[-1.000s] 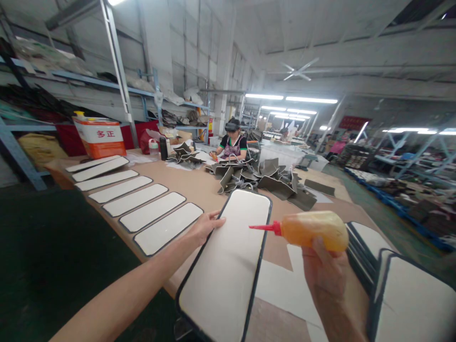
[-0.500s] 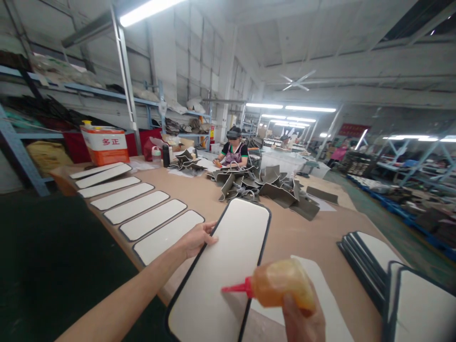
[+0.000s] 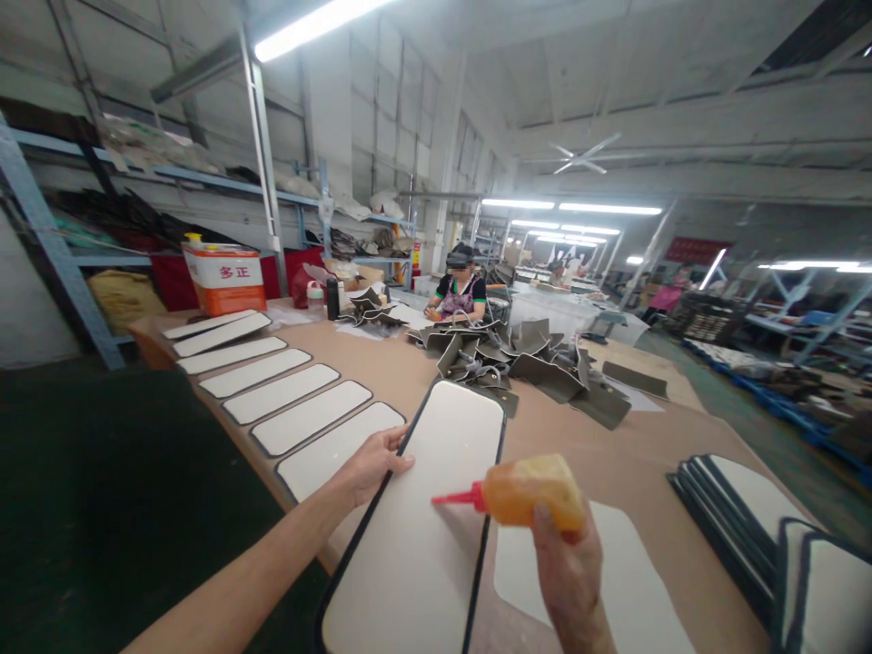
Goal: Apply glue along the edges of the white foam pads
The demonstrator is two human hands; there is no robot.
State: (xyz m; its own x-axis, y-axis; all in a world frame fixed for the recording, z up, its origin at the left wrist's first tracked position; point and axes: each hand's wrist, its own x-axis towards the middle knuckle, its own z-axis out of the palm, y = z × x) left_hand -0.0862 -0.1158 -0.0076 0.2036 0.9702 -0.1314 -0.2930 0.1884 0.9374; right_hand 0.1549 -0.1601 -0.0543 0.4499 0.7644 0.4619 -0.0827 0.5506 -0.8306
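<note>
My left hand (image 3: 379,463) grips the left edge of a long white panel (image 3: 415,518) with rounded corners and a dark border, its thumb on the white face. The panel is held tilted above the table. In my right hand (image 3: 569,554) is a squeeze bottle (image 3: 535,493) of amber liquid with a red nozzle. The bottle lies sideways, its tip pointing left over the middle of the panel; whether the tip touches the surface I cannot tell. Beneath, to the right, a plain white sheet (image 3: 613,563) rests on the table, partly hidden by my right hand.
Several bordered panels (image 3: 313,418) lie in a row along the left edge of the brown-covered table (image 3: 381,363). More panels are stacked (image 3: 736,518) at right. Grey-brown pieces (image 3: 545,372) are heaped ahead, before a seated co-worker (image 3: 461,289). A white-orange can (image 3: 228,277) stands back left.
My right hand has moved the bottle up along the panel, away from me, and its tip has shifted slightly. My left hand keeps its hold. The whole view has swung a little left.
</note>
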